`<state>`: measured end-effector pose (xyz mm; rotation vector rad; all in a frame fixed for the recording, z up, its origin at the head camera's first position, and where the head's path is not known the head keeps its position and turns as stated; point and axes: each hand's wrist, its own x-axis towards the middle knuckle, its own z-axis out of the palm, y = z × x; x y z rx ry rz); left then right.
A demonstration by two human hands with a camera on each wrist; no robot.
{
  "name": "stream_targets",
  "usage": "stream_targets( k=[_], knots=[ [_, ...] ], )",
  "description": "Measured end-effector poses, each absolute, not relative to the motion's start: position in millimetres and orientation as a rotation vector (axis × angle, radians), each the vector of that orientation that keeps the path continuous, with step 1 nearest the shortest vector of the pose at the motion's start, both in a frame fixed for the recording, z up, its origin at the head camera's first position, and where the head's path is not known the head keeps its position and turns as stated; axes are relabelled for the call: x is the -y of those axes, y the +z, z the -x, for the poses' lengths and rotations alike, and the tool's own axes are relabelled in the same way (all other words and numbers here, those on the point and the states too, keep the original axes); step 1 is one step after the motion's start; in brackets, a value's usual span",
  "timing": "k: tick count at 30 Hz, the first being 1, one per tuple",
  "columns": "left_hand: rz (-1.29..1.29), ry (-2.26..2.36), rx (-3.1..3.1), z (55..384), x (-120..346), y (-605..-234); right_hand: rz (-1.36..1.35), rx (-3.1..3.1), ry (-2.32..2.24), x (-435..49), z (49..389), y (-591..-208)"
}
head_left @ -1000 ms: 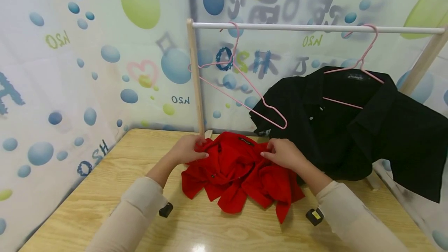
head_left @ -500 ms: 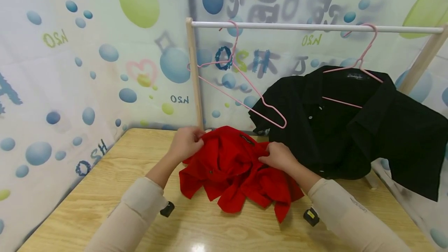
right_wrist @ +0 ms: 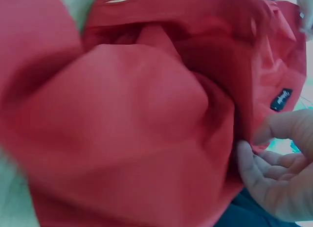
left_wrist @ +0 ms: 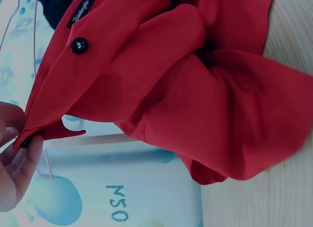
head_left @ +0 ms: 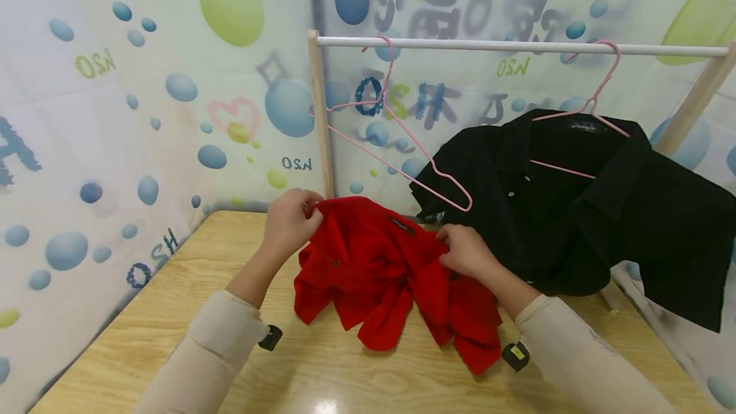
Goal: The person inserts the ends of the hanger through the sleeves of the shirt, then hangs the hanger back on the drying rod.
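A red shirt (head_left: 368, 254) is bunched on the wooden table, its upper edge lifted between my two hands. My left hand (head_left: 292, 219) pinches one corner of the collar; a black button (left_wrist: 79, 45) shows close by in the left wrist view. On the other side my right hand (head_left: 468, 251) pinches the cloth between thumb and fingers, near the black neck label (right_wrist: 281, 99). Folds hide much of the shirt's front. Above it a bare pink hanger (head_left: 425, 158) hangs from the rack's rail.
A black short-sleeved shirt (head_left: 552, 222) hangs on a second pink hanger (head_left: 605, 82) at the right. The white rail (head_left: 489, 45) rests on wooden posts, the left post (head_left: 321, 120) standing just behind my left hand. The table (head_left: 144, 324) ends at the printed curtain.
My left hand has taken hold of the collar corner and moved up and left, raising and spreading the cloth. My right hand has closed on its side of the shirt, whose right part hangs straighter.
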<state>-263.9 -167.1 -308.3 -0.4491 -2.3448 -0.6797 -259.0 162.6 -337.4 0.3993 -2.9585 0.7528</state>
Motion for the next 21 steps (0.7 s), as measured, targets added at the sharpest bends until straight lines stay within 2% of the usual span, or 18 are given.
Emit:
stream_targets(
  k=[7, 12, 21],
  knots=[
    [0.452, -0.664, 2.453, 259.7, 175.8, -309.8, -0.559, 2.664, 0.581, -182.5, 264.8, -325.6],
    [0.566, -0.612, 2.557, 256.8, 174.0, -314.5, -0.618, 2.551, 0.487, -200.4, 275.2, -324.9],
    [0.784, -0.435, 2.761, 257.5, 161.1, -330.7, -0.583, 2.728, 0.486, -209.8, 275.6, -337.5]
  ],
)
